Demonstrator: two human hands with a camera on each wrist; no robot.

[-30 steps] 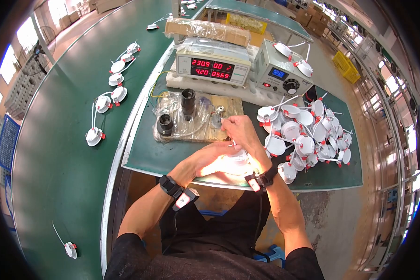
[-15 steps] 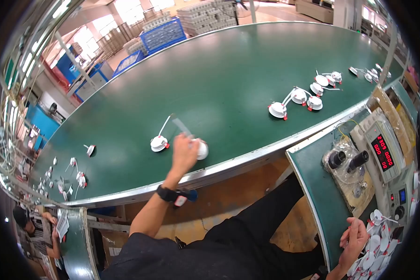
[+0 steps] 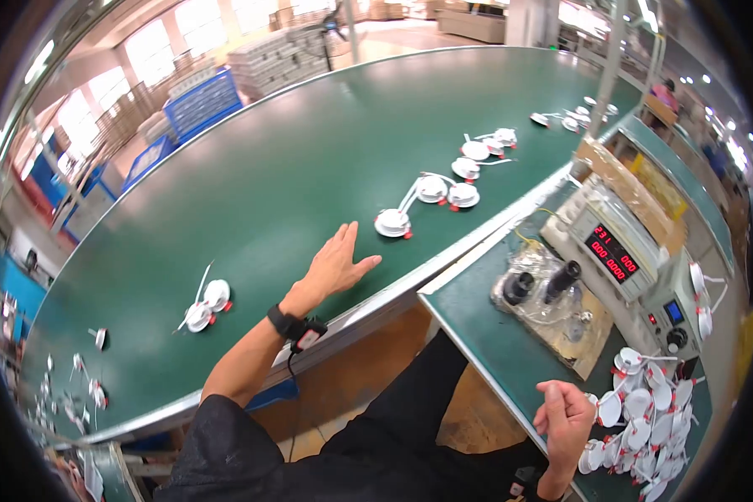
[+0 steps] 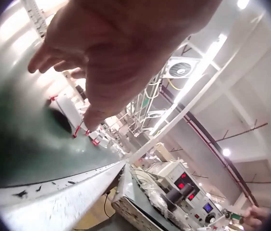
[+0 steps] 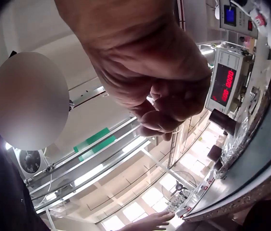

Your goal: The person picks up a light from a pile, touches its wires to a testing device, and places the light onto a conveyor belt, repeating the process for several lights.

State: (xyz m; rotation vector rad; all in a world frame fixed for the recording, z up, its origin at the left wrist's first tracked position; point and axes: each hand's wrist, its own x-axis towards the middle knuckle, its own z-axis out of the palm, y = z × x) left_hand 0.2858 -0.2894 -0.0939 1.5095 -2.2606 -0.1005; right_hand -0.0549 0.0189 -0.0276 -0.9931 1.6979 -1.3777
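My left hand [image 3: 335, 263] is stretched out over the green belt [image 3: 293, 159], fingers straight, thumb apart, holding nothing. Nearest to it is a white round downlight [image 3: 391, 222] with red clips and a pale cable, just beyond the fingertips in the head view. In the left wrist view, a downlight [image 4: 69, 113] appears close below the hand. My right hand [image 3: 567, 422] hovers by the edge of the small green table, its fingers loosely curled around nothing. Beside it lies a heap of downlights [image 3: 640, 427]. Two downlights [image 3: 217, 294] sit together farther left on the belt.
On the small table, a wooden board [image 3: 594, 356] carries two black cylinders [image 3: 563, 281] and plastic film. Behind stand a power meter [image 3: 611, 251] with red digits and a grey box [image 3: 674, 314] with a knob. A metal rail [image 3: 393, 305] edges the belt.
The head view has turned left from the small table to the belt. My left hand has let go of a downlight beside another one and moved right. My right hand has left the test board.
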